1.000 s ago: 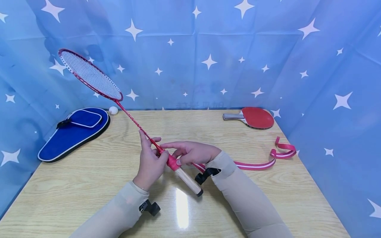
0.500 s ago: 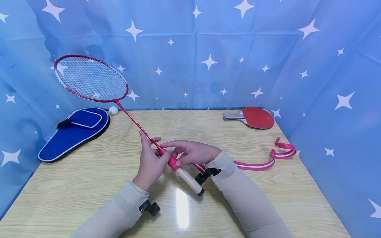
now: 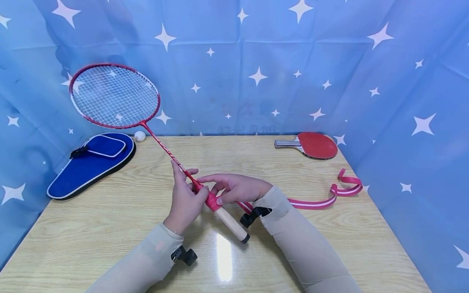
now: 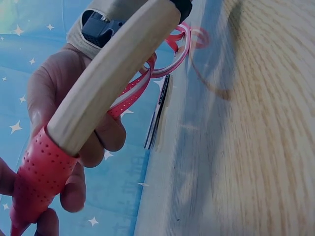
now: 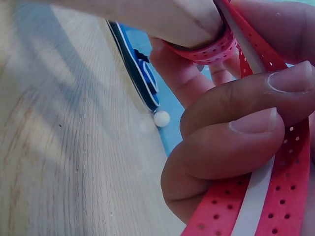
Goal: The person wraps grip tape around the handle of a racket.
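Note:
A red badminton racket (image 3: 161, 144) is held slantwise above the table, its strung head up at the left. My left hand (image 3: 185, 203) grips it where the shaft meets the handle. Pink perforated grip tape (image 4: 42, 177) is wound round the handle's upper part, while the lower wooden handle (image 3: 231, 224) shows bare down to its black end cap. My right hand (image 3: 242, 188) pinches the tape beside the wound part, its thumb at the lower edge of the wrap. In the right wrist view the tape strip (image 5: 246, 211), with a white centre line, runs between curled fingers.
The loose tape tail (image 3: 311, 204) curls across the table (image 3: 110, 236) to the right. A red table tennis bat (image 3: 316, 145) lies at the back right. Back left are a blue bat case (image 3: 88, 167) and a white ball (image 3: 139, 136). A starry blue curtain encloses the back and sides.
The racket has turned about its own length, so its head shows wider and more face-on. The tape's far end has shifted slightly left. Both hands stay in nearly the same place.

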Demonstrator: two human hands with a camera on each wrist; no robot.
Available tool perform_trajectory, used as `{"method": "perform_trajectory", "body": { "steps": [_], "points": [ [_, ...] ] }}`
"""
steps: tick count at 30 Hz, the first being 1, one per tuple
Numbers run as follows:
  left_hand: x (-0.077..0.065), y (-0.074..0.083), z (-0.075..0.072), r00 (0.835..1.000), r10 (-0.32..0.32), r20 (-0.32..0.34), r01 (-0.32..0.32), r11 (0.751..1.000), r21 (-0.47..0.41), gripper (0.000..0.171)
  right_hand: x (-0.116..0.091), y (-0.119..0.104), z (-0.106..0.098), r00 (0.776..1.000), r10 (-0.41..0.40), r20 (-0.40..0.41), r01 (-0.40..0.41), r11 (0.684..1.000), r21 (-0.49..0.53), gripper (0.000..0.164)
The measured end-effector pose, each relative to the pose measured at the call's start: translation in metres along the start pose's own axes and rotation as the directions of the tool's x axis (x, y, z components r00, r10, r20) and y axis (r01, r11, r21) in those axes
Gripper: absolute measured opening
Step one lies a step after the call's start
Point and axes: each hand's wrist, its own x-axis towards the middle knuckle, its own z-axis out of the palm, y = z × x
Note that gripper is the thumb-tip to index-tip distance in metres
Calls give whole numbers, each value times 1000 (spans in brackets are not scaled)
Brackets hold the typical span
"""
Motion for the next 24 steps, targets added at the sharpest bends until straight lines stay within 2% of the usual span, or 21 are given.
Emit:
{"method": "perform_trajectory", "body": {
  "steps": [5,14,24],
  "points": [
    [0,0,0,1000,6,8,-6,1000,-17,128,1,0,1,1000,4,4,-4,999,49,80],
    [1,1,-1,1000,-21,12,21,1000,-12,133,0,-1,1,1000,-18,-13,17,999,-39,78],
    [1,-1,-1,1000,9,7,-9,1000,-9,128,1,-1,2,1000,-20,-11,20,999,-33,79]
  ]
}}
